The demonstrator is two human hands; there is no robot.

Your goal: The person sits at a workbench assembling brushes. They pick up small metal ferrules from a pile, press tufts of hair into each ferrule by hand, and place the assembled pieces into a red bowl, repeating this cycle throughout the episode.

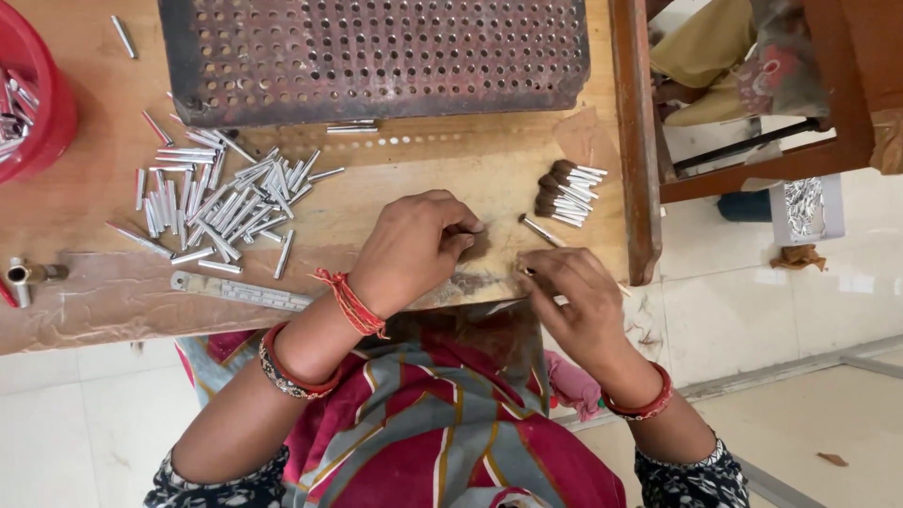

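Note:
My left hand (414, 249) rests on the wooden table (94, 188) near its front edge, fingers pinched on a small tuft of brown bristle hair (475, 243). My right hand (569, 296) sits just to the right, fingertips closed on a thin stick-like piece (527, 272) at the table edge. A single metal tube with a dark tip (541, 230) lies between and above the hands. A small pile of finished tubes with brown bristle tips (569, 193) lies further up right. A heap of bare silver metal tubes (221, 198) is spread to the left.
A dark perforated metal tray (376, 56) lies across the table's far side. A red bowl (42, 103) holding more tubes stands at the far left. A metal ruler (235, 292) lies at the front edge, a brass fitting (28, 275) left of it. Wooden frame (638, 141) borders the right.

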